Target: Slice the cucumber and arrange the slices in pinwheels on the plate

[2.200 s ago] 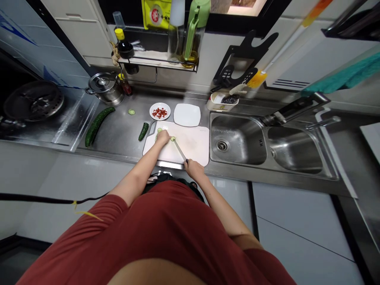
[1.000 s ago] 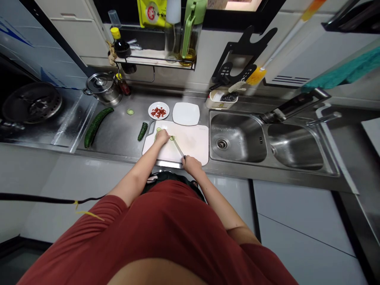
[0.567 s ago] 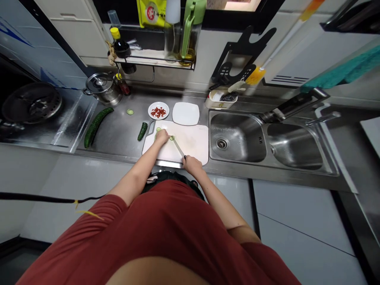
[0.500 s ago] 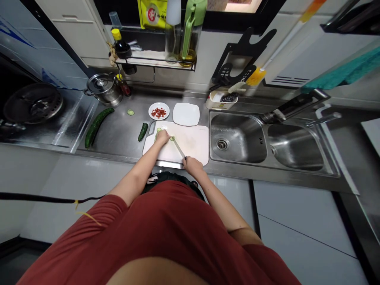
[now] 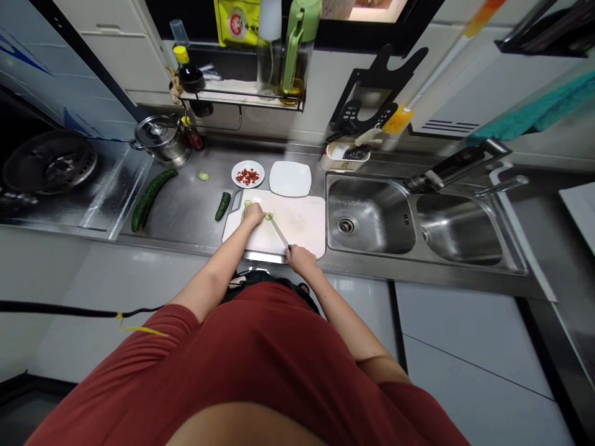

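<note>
On the white cutting board, my right hand is closed around the handle of a kitchen knife. The blade points away to the left, and its tip meets a pale green cucumber slice. My left hand is closed, its fingertips at the near edge of that slice. More cucumber slices lie partly hidden behind my left hand. Left of the board is a short piece of cucumber. A long whole cucumber rests farther left, and a cut end lies between them.
Behind the board stand a plate of chopped red pieces and a white square plate. A double sink is at the right. A lidded pot and a wok stand at the left, below a bottle shelf.
Both hands and the knife hold almost the same place over the board. The whole view has shifted very slightly.
</note>
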{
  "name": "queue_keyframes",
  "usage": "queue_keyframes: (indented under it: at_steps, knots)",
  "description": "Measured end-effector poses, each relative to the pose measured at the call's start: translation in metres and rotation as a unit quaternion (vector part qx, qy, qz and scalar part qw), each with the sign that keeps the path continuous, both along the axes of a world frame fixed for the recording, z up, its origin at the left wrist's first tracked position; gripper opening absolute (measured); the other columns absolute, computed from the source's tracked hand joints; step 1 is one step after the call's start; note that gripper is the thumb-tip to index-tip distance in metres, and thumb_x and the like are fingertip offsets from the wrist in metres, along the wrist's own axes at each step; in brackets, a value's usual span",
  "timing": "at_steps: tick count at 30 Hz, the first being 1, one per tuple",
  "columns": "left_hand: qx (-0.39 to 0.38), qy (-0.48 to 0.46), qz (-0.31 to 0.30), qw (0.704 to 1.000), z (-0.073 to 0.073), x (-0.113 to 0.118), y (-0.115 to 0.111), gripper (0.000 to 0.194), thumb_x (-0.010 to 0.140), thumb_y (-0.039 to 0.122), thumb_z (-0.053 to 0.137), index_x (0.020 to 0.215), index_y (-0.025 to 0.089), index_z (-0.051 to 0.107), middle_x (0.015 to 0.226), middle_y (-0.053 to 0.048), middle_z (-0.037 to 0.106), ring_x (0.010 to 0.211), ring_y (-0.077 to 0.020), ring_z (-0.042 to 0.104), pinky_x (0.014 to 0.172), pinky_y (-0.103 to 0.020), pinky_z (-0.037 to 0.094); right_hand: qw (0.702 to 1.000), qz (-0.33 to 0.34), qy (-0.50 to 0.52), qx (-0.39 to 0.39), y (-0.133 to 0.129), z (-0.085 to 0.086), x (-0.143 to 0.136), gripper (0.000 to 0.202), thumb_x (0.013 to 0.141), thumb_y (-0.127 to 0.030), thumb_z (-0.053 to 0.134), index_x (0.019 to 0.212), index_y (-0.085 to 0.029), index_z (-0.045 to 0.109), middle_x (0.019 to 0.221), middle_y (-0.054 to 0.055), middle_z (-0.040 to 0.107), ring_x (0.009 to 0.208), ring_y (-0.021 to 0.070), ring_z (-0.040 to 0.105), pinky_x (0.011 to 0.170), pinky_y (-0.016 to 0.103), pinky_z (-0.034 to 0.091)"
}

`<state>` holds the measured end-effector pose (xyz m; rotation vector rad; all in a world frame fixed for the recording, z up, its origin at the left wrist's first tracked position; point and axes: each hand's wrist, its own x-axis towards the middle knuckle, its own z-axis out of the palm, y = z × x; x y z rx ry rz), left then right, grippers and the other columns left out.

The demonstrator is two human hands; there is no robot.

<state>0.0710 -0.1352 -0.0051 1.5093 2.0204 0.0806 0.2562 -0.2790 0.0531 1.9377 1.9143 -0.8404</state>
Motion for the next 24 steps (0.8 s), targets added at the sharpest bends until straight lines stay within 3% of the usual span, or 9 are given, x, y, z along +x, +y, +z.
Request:
queue_keyframes:
  at_steps: [16,24]
  knots:
    - [0.001,0.003,0.006,1.000,-0.004,0.000,-0.001,0.022,0.079,0.038,0.067,0.093,0.020,0.063,0.101,-0.009,0.066,0.098,-0.0211,0.062,0.085,-0.029,0.045,1.000,0.003,0.007,0.008,-0.007,-0.002,0.005,0.043,0.099,-0.041,0.032,0.116,-0.014,0.060,0.112,0.017,0.067,0.106,0.0267,0.063,0.085,0.035,0.045]
    - [0.035,0.030,-0.010,0.999,-0.001,0.006,-0.011,0.017,0.085,0.033,0.055,0.097,0.022,0.062,0.100,-0.010,0.065,0.101,-0.0250,0.061,0.086,-0.032,0.043,1.000,0.001,0.001,0.008,-0.018,-0.003,0.011,0.044,0.099,-0.042,0.032,0.114,-0.013,0.060,0.110,0.017,0.068,0.105,0.0272,0.064,0.085,0.035,0.045]
